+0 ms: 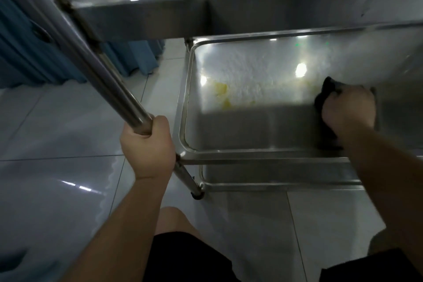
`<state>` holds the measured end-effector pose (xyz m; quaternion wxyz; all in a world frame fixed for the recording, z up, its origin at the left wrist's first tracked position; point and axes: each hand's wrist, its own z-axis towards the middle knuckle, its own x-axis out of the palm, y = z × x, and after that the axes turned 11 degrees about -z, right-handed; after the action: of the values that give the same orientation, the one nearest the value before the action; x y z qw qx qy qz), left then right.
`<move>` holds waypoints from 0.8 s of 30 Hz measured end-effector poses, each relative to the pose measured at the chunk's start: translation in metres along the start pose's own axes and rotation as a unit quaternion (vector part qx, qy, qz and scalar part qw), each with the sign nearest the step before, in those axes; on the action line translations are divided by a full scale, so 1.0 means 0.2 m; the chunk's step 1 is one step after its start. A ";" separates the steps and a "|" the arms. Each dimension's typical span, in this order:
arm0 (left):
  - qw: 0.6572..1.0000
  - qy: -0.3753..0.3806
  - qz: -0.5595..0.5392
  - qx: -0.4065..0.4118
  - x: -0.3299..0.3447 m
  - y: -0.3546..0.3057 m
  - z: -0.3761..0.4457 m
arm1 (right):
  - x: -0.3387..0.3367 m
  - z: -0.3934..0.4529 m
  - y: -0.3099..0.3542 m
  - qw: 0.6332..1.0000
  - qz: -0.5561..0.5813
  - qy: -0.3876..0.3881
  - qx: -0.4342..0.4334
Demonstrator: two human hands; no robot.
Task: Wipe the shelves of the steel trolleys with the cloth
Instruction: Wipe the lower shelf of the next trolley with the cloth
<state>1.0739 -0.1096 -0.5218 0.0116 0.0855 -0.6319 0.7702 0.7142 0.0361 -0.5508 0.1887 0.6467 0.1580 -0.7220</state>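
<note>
A steel trolley stands before me with a top shelf (251,7), a middle shelf (229,126) and a lower shelf (274,174). My right hand (349,110) grips a black cloth (327,91) and presses it on the middle shelf's right side. Yellowish smears (223,91) and white foam cover the far part of that shelf. My left hand (146,146) grips the trolley's front left steel post (91,57), just above the middle shelf's corner. Part of the cloth is hidden under my right hand.
Glossy pale floor tiles (57,167) lie to the left and below. A blue curtain (27,57) hangs at the far left. My knee (171,220) and black shorts are at the bottom. The trolley's foot (198,194) rests on the floor.
</note>
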 end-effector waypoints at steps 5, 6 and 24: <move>1.000 -0.014 -0.010 0.004 0.03 -0.02 0.01 | -0.07 -0.20 0.76 0.970 -0.112 0.004 -0.216; 1.000 -0.015 -0.008 0.009 0.03 -0.02 0.02 | -0.07 -0.28 0.92 0.952 -0.114 0.015 -0.285; 0.998 -0.012 -0.023 0.055 0.06 -0.04 0.01 | 0.04 0.34 0.49 0.990 -0.018 0.078 -0.119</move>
<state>1.0627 -0.1107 -0.5122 0.0166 0.1100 -0.5868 0.8021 0.7000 -0.0831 -0.5493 0.2384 0.6708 0.2681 -0.6491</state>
